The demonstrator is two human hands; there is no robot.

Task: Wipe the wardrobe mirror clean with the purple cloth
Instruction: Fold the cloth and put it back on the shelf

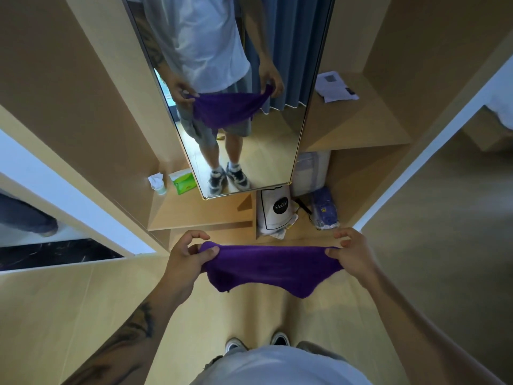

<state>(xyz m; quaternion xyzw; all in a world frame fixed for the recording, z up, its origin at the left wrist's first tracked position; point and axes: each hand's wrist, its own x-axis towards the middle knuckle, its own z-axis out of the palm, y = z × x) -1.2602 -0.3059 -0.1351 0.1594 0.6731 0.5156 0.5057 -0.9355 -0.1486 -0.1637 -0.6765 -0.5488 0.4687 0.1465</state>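
1. Two hands up front: our left hand (188, 254) and right hand (351, 252) each pinch a top corner of the purple cloth (273, 266), so it's stretched between them and sags in the middle, above the floor.
2. Past that we see a white bag (274, 215) on the wardrobe floor and a green tissue pack (183, 182) on a low shelf.
3. Furthest, the mirror (277, 143), well apart from the cloth, reflects us holding it.
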